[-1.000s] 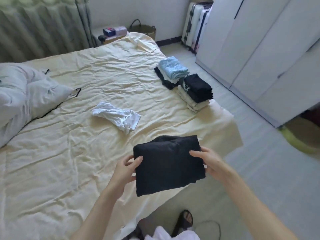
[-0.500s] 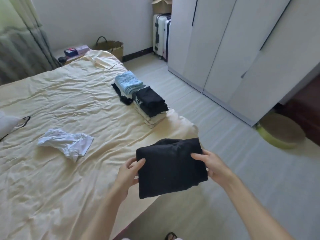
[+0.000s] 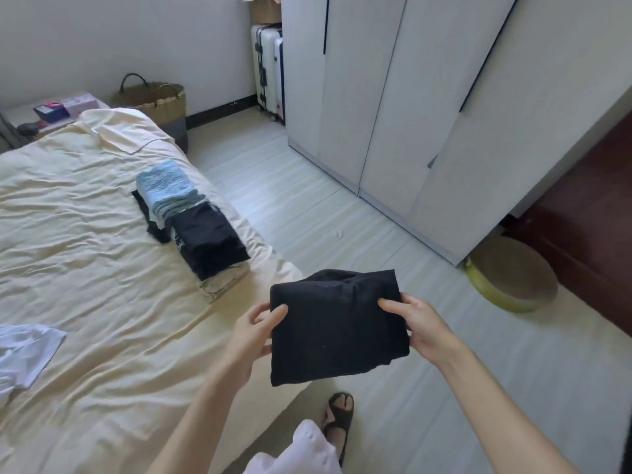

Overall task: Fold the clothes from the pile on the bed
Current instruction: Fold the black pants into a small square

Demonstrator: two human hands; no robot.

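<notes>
While both hands hold it off the mattress, the folded black garment (image 3: 337, 325) hangs over the corner of the bed (image 3: 102, 268), partly above the floor. The left hand (image 3: 251, 331) grips its nine o'clock edge, thumb on top and fingers curled beneath; the right hand (image 3: 419, 325) pinches the three o'clock edge the same way. At about eleven o'clock from the garment, a stack of folded clothes (image 3: 208, 242) with a black piece on top sits by the bed's edge, and touching it further along that line lies a second pile topped by a light blue knit (image 3: 167, 186). An unfolded white garment (image 3: 24, 354) lies on the sheet at nine o'clock, well apart from the hands. A sandalled foot (image 3: 338, 417) stands on the floor at six o'clock.
</notes>
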